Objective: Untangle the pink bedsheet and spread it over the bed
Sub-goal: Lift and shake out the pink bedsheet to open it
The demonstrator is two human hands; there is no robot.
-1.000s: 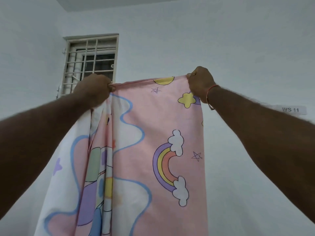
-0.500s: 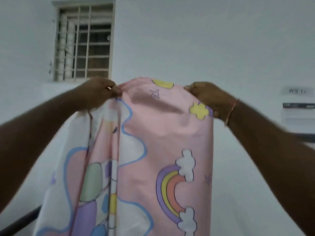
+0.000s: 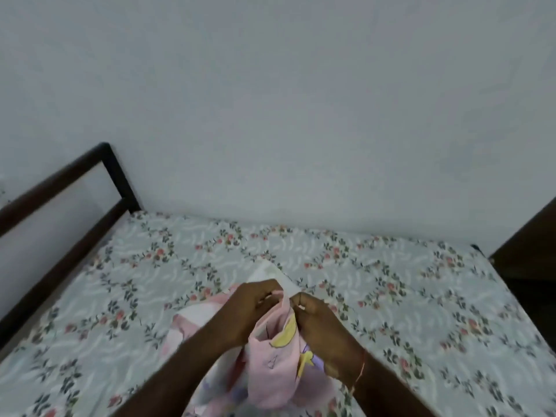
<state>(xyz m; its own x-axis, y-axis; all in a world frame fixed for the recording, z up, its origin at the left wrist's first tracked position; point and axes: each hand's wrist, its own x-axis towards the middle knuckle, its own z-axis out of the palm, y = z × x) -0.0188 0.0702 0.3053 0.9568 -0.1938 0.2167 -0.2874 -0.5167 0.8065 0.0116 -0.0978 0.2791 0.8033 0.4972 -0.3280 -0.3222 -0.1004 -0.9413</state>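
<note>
— What do you have on the head camera?

— I'm looking down at the bed (image 3: 376, 284), its mattress covered in a pale floral print, pushed against a plain wall (image 3: 301, 115). A dark bed frame (image 3: 75, 188) runs along the left side.

— Where's the pink bedsheet?

— The pink bedsheet (image 3: 272, 365) is bunched low in the middle of the frame, over the near part of the bed. Its upper edge is gathered between my two hands, and the rest hangs and heaps below them, partly lying on the mattress.

— And the hands?

— They're close together, nearly touching. My left hand (image 3: 249, 308) is pinched shut on the top edge of the sheet, and my right hand (image 3: 316, 314) is clamped on the same edge just beside it. The picture is soft with blur, so I can't tell exactly which fingers do the gripping. There's a thin red thread (image 3: 361, 367) round my right wrist.
</note>
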